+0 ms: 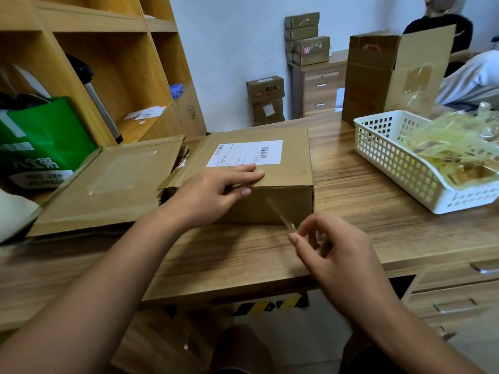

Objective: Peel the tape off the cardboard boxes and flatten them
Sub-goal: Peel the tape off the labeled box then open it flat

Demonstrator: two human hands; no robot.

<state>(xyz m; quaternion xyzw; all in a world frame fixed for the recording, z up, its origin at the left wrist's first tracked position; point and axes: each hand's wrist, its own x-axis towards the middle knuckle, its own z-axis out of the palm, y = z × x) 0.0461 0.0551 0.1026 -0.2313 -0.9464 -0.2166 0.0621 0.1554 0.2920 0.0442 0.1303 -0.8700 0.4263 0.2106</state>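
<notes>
At the near edge of the wooden bench (pixel 359 182), the right hand (pixel 328 245) pinches the free end of a strip of clear tape (pixel 278 211) between thumb and forefinger, its other fingers curled. The strip runs taut, up and to the left, from the hand to the front face of the cardboard box (pixel 286 182), where it is still stuck near the top edge. The box lies flat on the bench just beyond the right hand.

The left hand (pixel 216 190) rests on the box's near left corner, fingers straight and flat on the top and the thumb against the front face. Left of this hand, a wide flap (pixel 108 182) lies folded open, with a patch of clear tape on it.

Touching the left fingertips is a white shipping label (pixel 244 153) with two barcodes; its print is too small to read.

Farther right stands a white plastic basket (pixel 391 163) heaped with yellowish peeled tape (pixel 453 139). Behind it stands a tall open carton (pixel 367 76) with faded red print that cannot be read. At far left, a green bag (pixel 46 141) carries white Chinese lettering.
</notes>
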